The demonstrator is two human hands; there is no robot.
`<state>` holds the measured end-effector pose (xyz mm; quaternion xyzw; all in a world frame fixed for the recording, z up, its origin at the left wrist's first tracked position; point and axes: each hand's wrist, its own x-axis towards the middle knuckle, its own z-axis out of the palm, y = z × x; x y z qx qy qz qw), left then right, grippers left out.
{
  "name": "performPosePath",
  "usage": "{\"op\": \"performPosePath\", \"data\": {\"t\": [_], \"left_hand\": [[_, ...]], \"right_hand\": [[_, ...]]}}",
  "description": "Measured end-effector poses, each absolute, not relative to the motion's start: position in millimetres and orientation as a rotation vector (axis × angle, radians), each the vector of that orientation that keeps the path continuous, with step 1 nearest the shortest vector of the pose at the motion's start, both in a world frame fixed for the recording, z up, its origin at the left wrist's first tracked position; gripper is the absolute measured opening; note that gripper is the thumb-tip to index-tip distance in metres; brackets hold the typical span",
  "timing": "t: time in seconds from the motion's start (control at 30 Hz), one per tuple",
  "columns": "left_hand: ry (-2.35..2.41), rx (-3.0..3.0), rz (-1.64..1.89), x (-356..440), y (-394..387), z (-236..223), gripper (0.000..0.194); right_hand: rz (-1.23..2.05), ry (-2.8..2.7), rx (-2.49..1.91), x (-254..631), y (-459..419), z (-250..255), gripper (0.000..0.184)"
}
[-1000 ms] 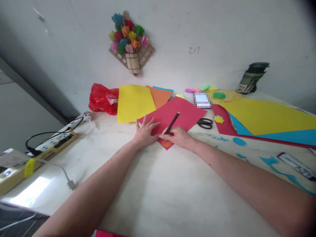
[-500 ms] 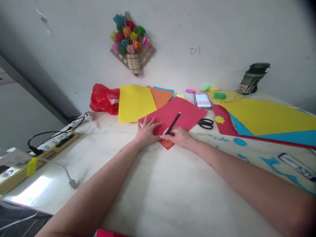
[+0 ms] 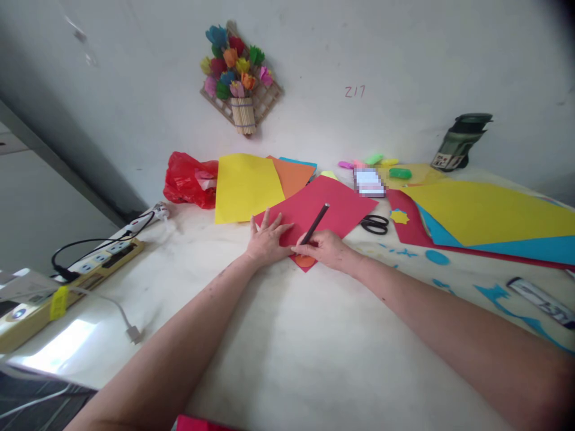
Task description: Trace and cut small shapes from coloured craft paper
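Note:
A sheet of red paper [image 3: 335,203] lies turned cornerwise on the table, one corner pointing toward me. My left hand [image 3: 268,238] rests flat on its left part, fingers spread. In my right hand [image 3: 327,249] is a dark pencil-like stick [image 3: 317,222], gripped low and slanting up to the right. Its tip is hidden by my fingers. Just below them, a small orange paper piece [image 3: 305,261] lies on the red sheet near its front corner, partly covered by my hands. Black-handled scissors [image 3: 375,224] lie beside the sheet, their blades out of sight.
Yellow paper [image 3: 249,188] and a red plastic bag [image 3: 188,181] lie at the back left. To the right are a phone [image 3: 369,182], stacked coloured sheets [image 3: 498,212], blue scraps [image 3: 436,257], a marker [image 3: 541,303] and a bottle [image 3: 462,143]. A power strip [image 3: 101,263] runs along the left edge.

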<state>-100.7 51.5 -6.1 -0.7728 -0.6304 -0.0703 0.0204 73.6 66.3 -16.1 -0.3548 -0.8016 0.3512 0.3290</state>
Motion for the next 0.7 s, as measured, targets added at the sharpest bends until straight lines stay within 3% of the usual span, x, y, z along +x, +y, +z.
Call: {"op": "performPosePath", "data": {"t": [0.7], "left_hand": [[-1.948,-2.369,-0.213,-102.3,53.7,-9.9,0.062]], "right_hand": [[0.962,-2.088,-0.964,74.6,63.2,-14.3,0.026]]}}
